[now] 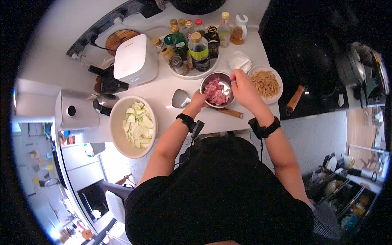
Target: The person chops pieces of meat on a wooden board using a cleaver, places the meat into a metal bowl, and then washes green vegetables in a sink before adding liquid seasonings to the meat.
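Note:
A small stainless steel bowl (230, 80) of raw chopped pink meat (216, 92) sits near the counter's front edge. My left hand (198, 101) grips its left rim. At the right rim is my right hand (243, 87), fingers curled together over the edge; whether they pinch something is hidden. Just above that hand, a white handle (245, 63) leans across a small dish of white grains (238, 59). A spatula with a metal head (180, 98) lies behind my left hand, its wooden handle (231, 112) coming out in front of the bowl.
A plate of brown strips (265, 84) stands right, beside the black cooktop (309, 73) and a wooden handle (295, 99). Left is a large basin (115, 122) of sliced pale green vegetable (139, 127). Behind are a bottle tray (186, 73) and a white appliance (131, 58).

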`<state>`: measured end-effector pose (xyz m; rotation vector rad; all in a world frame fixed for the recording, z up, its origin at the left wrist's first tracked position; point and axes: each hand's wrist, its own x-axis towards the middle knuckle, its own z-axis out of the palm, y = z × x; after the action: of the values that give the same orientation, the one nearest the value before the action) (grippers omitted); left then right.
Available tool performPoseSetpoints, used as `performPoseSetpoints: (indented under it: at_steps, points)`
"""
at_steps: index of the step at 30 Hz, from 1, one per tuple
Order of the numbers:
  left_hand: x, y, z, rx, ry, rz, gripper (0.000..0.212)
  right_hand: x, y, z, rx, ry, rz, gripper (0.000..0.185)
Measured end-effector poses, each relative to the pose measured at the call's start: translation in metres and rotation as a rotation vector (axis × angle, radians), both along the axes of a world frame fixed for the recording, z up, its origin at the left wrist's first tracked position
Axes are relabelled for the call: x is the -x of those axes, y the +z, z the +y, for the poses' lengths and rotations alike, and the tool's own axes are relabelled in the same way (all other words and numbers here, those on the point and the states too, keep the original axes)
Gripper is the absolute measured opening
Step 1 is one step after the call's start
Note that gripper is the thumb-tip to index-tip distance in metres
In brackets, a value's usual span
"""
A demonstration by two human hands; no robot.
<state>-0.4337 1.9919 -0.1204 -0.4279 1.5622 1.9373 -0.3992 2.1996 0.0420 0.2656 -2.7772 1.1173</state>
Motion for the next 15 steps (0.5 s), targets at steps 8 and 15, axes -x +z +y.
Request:
performPoseSetpoints:
  at_steps: [8, 15]
  points:
    - [0.026, 0.027, -0.005, 0.725, -0.001, 0.802, 0.082, 0.086, 0.008, 0.006, 0.098, 0.125, 0.007, 0.021]
    - [0.093, 0.062, -0.041, 0.505, 0.184, 1.142, 0.122, 0.121, 0.044, -0.082, 0.123, 0.228, -0.004, 0.043]
